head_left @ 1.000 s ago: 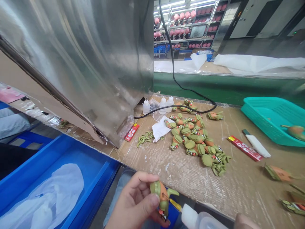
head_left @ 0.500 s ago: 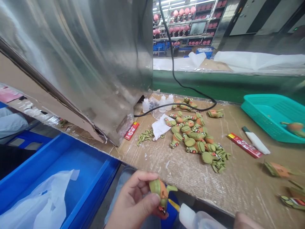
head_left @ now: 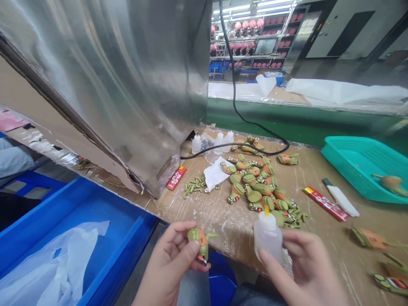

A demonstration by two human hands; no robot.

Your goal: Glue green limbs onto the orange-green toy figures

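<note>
Between the thumb and fingers of my left hand [head_left: 174, 259] is a small green and orange toy figure [head_left: 200, 243], with a thin green piece sticking out to its right. My right hand [head_left: 306, 265] grips a translucent squeeze bottle [head_left: 268, 238] with a yellow tip, held upright over the table's front edge. Bottle and figure are apart. Behind the bottle lies a heap of similar toy figures [head_left: 255, 180]. Small curved green pieces [head_left: 195, 185] lie in a pile to the left, beside a white paper [head_left: 216, 174].
A teal basket [head_left: 347, 170] at the right holds one figure. Near it are a red packet [head_left: 325, 204] and a white-handled tool [head_left: 342, 199]. Small bottles [head_left: 196, 144] stand by a metal panel [head_left: 127, 85]. A black cable [head_left: 248, 121] crosses the back. A blue bin [head_left: 117, 212] is at left.
My right hand has lifted the squeeze bottle away from the figure and turned it upright, tip up. My left hand, with the figure, has shifted slightly left and up.
</note>
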